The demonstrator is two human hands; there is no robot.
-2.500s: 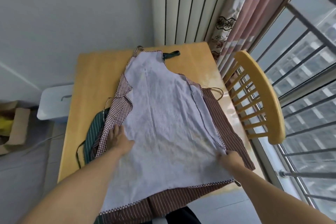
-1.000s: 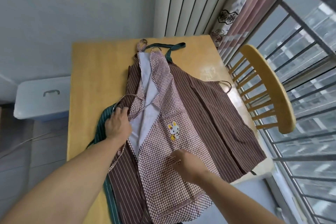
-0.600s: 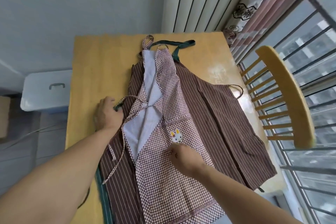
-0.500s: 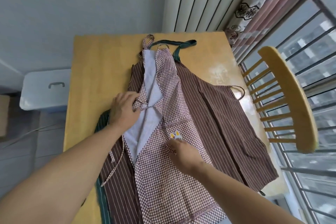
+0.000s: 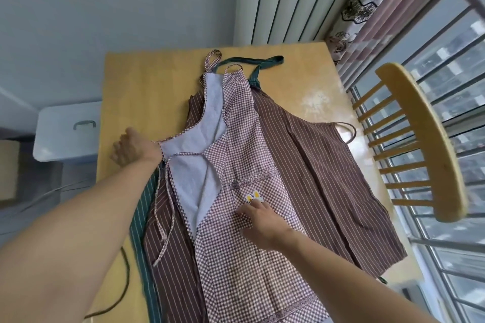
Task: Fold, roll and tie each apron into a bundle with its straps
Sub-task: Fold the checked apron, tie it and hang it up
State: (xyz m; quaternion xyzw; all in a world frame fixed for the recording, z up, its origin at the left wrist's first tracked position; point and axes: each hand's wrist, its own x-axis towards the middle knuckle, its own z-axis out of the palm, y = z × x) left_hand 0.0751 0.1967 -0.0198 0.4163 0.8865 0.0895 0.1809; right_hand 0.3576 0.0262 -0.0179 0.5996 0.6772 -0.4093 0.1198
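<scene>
A red-and-white checked apron [image 5: 244,155] lies on top of a brown striped apron [image 5: 328,181] on the wooden table [image 5: 147,86]. The checked apron's right half is folded over to the left, and its pale lining [image 5: 191,173] shows at the left. My left hand [image 5: 133,148] grips the apron's left corner where the waist strap [image 5: 164,217] starts, pulling it outward. My right hand [image 5: 258,221] presses flat on the checked fabric just below a small rabbit patch [image 5: 254,196]. A green striped apron [image 5: 143,220] peeks out underneath at the left.
A wooden chair [image 5: 420,139] stands at the table's right side by the window railing. A pale plastic storage box [image 5: 65,134] sits on the floor to the left. A radiator and a curtain are behind the table. A dark cord [image 5: 123,288] trails over the table's near left edge.
The checked apron's right half was folded over to the left. Since half a second ago my left hand has pulled the left corner outward, widening the exposed lining. My right hand stays pressing.
</scene>
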